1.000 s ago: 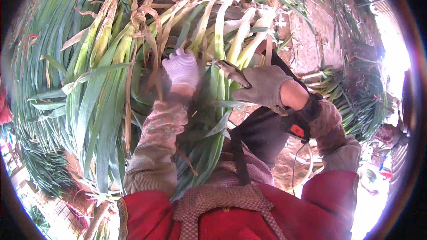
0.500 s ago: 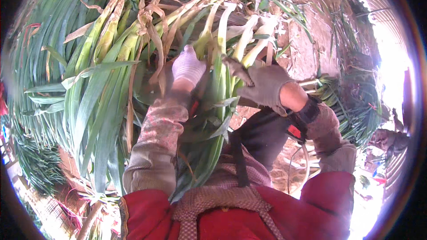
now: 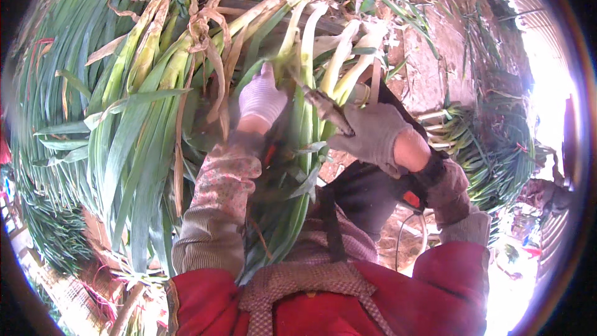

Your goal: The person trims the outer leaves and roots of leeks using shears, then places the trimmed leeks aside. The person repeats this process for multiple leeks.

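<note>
one right hand (image 3: 373,134), grip clamped on one grey tool (image 3: 328,111); one left hand (image 3: 263,96), its grip i cannot tell, near leeks (image 3: 308,43).

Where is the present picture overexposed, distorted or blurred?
Head view: glare whitens parts of the right side; head view: the fisheye bends the pale ribbed panel there; head view: blur softens a pale green stalk beside the white-gloved left hand.

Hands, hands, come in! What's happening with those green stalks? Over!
Left hand: at green stalks, grip unclear. Right hand: holding dark tool. Stalks' pale ends point away from the person. Dry leaves close beside left hand.
</note>
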`<state>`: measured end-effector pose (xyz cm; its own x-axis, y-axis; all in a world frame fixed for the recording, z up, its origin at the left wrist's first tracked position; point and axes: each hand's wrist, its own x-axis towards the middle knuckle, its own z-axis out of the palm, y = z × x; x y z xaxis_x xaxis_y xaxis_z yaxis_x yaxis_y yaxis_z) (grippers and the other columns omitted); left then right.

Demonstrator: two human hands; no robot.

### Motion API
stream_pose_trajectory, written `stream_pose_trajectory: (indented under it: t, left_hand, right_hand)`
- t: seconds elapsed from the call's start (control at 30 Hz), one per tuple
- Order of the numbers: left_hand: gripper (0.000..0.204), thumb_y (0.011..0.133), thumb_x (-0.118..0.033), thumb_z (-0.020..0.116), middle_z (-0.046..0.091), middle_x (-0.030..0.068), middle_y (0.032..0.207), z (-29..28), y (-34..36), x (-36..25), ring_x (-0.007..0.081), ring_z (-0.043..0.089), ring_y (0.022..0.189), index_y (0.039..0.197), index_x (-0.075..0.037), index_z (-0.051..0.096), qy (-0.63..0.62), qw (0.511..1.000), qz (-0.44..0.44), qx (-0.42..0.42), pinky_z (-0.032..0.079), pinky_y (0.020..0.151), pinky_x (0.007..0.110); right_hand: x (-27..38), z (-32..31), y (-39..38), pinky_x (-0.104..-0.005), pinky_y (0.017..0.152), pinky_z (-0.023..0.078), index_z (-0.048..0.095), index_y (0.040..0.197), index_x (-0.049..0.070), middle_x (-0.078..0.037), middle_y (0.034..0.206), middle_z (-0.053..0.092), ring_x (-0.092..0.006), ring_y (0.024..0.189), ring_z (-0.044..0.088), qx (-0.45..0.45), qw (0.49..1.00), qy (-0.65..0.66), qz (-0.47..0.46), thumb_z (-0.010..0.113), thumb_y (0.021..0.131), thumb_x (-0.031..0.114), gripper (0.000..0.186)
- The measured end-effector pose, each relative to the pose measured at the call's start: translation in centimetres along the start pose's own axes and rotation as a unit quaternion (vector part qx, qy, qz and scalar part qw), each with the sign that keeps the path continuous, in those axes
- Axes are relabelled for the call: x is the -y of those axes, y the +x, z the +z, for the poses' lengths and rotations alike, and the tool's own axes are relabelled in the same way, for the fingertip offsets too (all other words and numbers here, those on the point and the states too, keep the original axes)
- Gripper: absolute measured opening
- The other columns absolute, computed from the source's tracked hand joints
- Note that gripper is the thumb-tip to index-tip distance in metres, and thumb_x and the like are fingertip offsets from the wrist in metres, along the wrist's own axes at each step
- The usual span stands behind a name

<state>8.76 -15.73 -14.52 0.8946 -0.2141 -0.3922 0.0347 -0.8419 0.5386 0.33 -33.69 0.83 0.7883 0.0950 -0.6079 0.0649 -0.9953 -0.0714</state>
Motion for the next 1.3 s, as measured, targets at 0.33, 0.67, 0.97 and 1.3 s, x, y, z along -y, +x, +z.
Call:
stream_pose_trajectory:
  t: [0.33, 0.67, 0.97, 1.3]
  left_hand:
    - [0.063, 0.090, -0.037, 0.062, 0.063, 0.0274, 0.124, 0.2, 0.2, 0.2, 0.0435, 0.065, 0.111, 0.142, -0.008, 0.043, 0.012, 1.000, 0.009, 0.006, 0.051, 0.095, 0.050]
    - [0.058, 0.088, -0.029, 0.062, 0.065, 0.0264, 0.117, 1.6, -0.2, 0.6, 0.0460, 0.065, 0.103, 0.141, -0.013, 0.046, 0.000, 0.999, 0.032, -0.039, 0.052, 0.089, 0.053]
    - [0.065, 0.084, -0.027, 0.069, 0.067, 0.0282, 0.114, 2.4, -0.5, 1.0, 0.0452, 0.066, 0.101, 0.142, -0.005, 0.048, 0.004, 0.995, 0.074, -0.066, 0.053, 0.091, 0.050]
    - [0.055, 0.086, -0.032, 0.066, 0.064, 0.0232, 0.120, 5.1, -3.5, -1.2, 0.0440, 0.067, 0.098, 0.133, -0.008, 0.050, -0.026, 0.995, 0.097, 0.008, 0.054, 0.084, 0.053]
  right_hand:
    - [-1.1, 1.0, 2.1, -0.0489, 0.083, 0.053, 0.063, 0.109, 0.000, -0.024, 0.091, 0.072, -0.0399, 0.088, 0.071, 0.014, 1.000, 0.000, 0.024, 0.058, 0.089, 0.054, 0.058]
    - [-5.0, -1.1, 11.3, -0.0461, 0.088, 0.053, 0.071, 0.104, 0.002, -0.023, 0.100, 0.073, -0.0396, 0.095, 0.070, -0.053, 0.995, 0.031, 0.078, 0.057, 0.087, 0.063, 0.065]
    - [-8.3, -1.8, 17.1, -0.0432, 0.083, 0.055, 0.069, 0.114, 0.003, -0.020, 0.083, 0.073, -0.0352, 0.084, 0.073, -0.073, 0.991, 0.060, 0.096, 0.057, 0.085, 0.061, 0.066]
    - [-6.1, -0.4, 10.9, -0.0447, 0.080, 0.052, 0.067, 0.115, 0.006, -0.019, 0.090, 0.072, -0.0353, 0.089, 0.071, -0.103, 0.985, 0.121, 0.070, 0.063, 0.086, 0.057, 0.059]
